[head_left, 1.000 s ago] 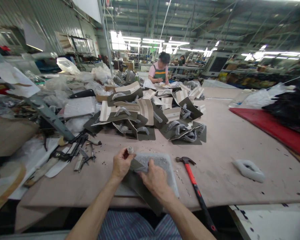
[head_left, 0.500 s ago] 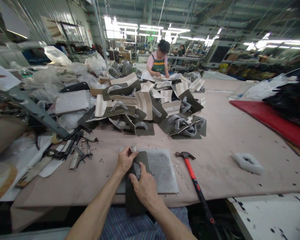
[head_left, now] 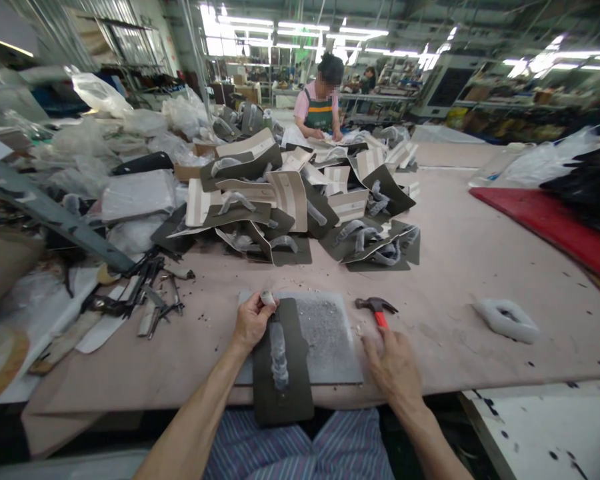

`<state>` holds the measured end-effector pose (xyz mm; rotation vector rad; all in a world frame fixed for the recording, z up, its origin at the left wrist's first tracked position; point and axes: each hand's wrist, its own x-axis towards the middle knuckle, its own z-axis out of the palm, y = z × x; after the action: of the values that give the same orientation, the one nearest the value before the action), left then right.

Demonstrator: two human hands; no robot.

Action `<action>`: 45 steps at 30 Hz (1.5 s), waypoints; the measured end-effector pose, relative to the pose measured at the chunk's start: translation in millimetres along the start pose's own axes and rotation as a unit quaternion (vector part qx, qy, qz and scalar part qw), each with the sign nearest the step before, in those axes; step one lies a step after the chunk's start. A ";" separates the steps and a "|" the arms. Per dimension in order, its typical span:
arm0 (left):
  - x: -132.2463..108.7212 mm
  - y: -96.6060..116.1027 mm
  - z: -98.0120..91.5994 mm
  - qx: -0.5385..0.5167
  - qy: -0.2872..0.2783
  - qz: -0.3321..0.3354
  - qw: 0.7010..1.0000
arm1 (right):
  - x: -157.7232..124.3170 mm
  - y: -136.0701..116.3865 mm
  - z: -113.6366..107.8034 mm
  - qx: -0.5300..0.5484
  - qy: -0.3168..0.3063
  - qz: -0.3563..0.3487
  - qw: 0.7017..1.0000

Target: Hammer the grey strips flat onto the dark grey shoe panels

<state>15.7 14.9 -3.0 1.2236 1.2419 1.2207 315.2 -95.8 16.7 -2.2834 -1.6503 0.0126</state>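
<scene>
Your right hand (head_left: 395, 363) has moved to the red-handled hammer (head_left: 381, 319), closure unclear; your left hand (head_left: 251, 323) still pinches a round-topped tool (head_left: 267, 297), with a crinkly-wrapped handle (head_left: 279, 357) just below.

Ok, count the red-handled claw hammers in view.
1: the red-handled, dark-headed claw hammer, right of the pale grey rectangular slab, handle partly covered by the right hand. Others may be hidden under the heaped beige panels.
</scene>
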 end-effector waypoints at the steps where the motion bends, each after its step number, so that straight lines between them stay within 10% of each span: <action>1: 0.0 0.9 0.1 0.007 -0.001 0.003 1.000 | 0.5 15.1 0.8 -0.045 -0.013 0.014 0.999; 5: -0.4 5.7 0.8 0.032 -0.002 0.011 0.999 | -0.2 48.3 4.5 -0.085 -0.078 0.043 0.992; 8: -2.6 8.2 2.2 0.069 -0.005 0.025 0.997 | 6.6 47.7 0.8 0.086 -0.152 0.154 0.972; 12: -8.1 7.4 4.3 0.144 -0.015 0.073 0.987 | 16.4 22.9 -17.6 0.473 -0.279 0.319 0.773; 14: -10.5 6.4 4.8 0.163 -0.024 0.088 0.982 | 15.8 1.5 -30.5 0.542 -0.283 0.314 0.726; 17: -12.2 6.6 5.1 0.173 -0.034 0.093 0.980 | 11.4 -39.1 -50.8 0.554 -0.236 0.233 0.764; 22: -12.4 8.4 5.0 0.197 -0.035 0.104 0.974 | 17.1 -101.9 -73.3 0.264 -0.098 -0.133 0.950; 26: -12.7 6.7 4.5 0.208 -0.028 0.096 0.973 | 35.6 -126.0 -96.9 0.064 -0.139 -0.293 0.944; 33: -13.0 4.5 4.0 0.182 -0.033 0.083 0.979 | 35.2 -137.2 -118.6 0.322 0.083 -0.201 0.921; 38: -12.7 5.8 4.6 0.203 -0.040 0.067 0.976 | 22.8 -108.8 -73.8 0.184 -0.153 -0.216 0.947; 45: -12.0 3.9 2.9 0.166 -0.036 0.077 0.983 | 27.1 -26.7 -37.5 0.308 -0.322 0.082 0.891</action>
<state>19.1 2.9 0.7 1.6183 1.3526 1.0941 306.7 -72.8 64.2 -1.9788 -1.3949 1.2634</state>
